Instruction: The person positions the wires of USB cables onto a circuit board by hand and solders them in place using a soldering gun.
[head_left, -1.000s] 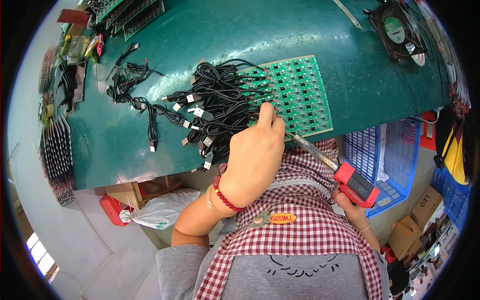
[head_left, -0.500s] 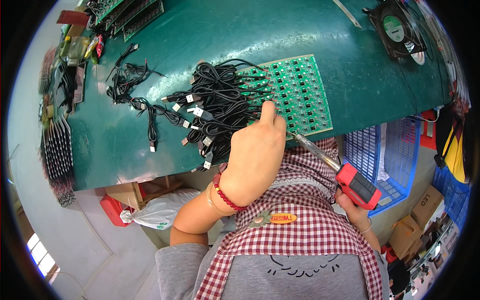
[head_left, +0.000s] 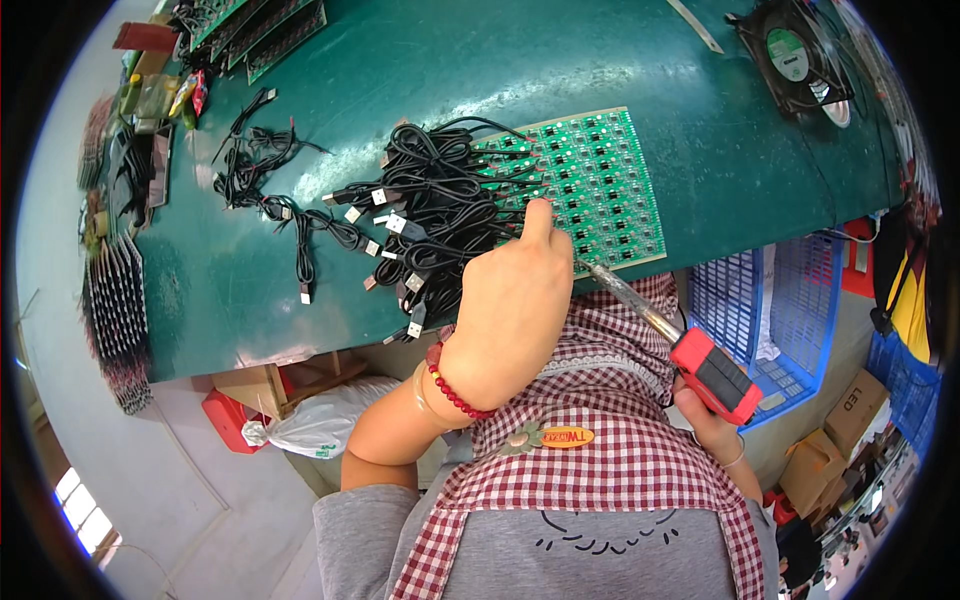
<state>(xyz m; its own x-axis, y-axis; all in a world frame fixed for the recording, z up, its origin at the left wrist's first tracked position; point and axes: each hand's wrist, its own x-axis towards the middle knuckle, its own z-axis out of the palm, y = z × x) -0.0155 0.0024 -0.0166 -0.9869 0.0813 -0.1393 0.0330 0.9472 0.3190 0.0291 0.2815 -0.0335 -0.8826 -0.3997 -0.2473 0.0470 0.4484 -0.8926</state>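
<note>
My left hand [head_left: 520, 300] lies over the near left corner of a green circuit board panel [head_left: 590, 160], its index finger bent down against the board. The other fingers curl underneath; what they pinch is hidden. Black USB cables [head_left: 430, 160] lie bundled to the left, their wire ends along the panel's rows. My right hand [head_left: 706, 415] grips the red and black handle of a soldering iron [head_left: 715, 375]. Its metal shaft slants up and left, with the tip at the panel's near edge, close to my left fingers.
More black cables [head_left: 255, 165] lie loose on the green table [head_left: 390, 60] at left. Stacked circuit boards [head_left: 285, 40] stand at the far left, and a black fan [head_left: 790, 58] at the far right. A blue basket [head_left: 725, 310] is below the table's right edge.
Almost nothing differs. The soldering iron and my left hand have shifted only very slightly.
</note>
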